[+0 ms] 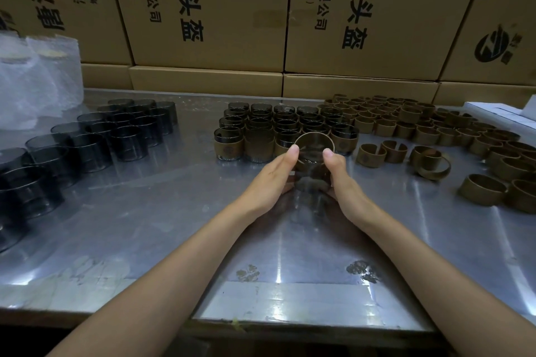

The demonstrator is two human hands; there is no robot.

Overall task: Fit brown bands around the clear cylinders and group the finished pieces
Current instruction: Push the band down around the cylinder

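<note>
A clear cylinder (314,153) with a brown band around its middle sits between my two hands, just above the steel table. My left hand (272,180) holds its left side, thumb at the rim. My right hand (343,180) holds its right side, thumb up beside the rim. Right behind it stands a cluster of banded cylinders (278,130). Bare dark cylinders (87,142) stand in rows at the left. Loose brown bands (429,127) lie spread over the right of the table.
The steel table (174,211) ends at a front edge near me. Stacked cardboard boxes (290,14) wall off the back. A bubble-wrap bundle (37,72) stands at the far left and a white box (501,113) at the far right.
</note>
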